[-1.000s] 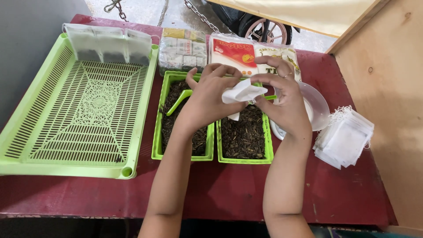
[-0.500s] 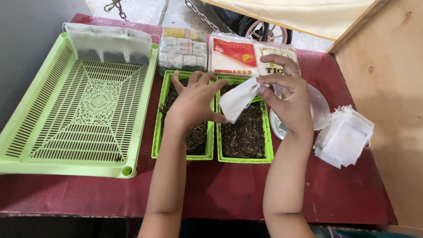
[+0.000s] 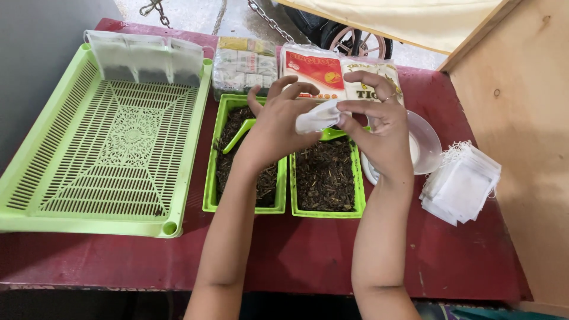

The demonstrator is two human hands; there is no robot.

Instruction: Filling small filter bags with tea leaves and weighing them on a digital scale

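Both hands grip one small white paper filter bag (image 3: 318, 116): the left hand (image 3: 278, 127) cups its lower edge and the right hand (image 3: 379, 127) pinches its upper end between thumb and fingers. It is held above two small green plastic trays of dark dried leaves (image 3: 325, 178) on the dark red table (image 3: 308, 255). Just right of the right wrist lies a stack of empty white filter bags (image 3: 462, 184).

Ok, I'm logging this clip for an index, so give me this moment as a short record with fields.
left hand: holds small white pouch
right hand: pinches the same pouch
below hands: two small green trays of dark dried leaves, green scoop in the left one
left side: large green slatted tray, filled pouches at its far end
right side: stack of empty white pouches, clear dish
surface: dark red table
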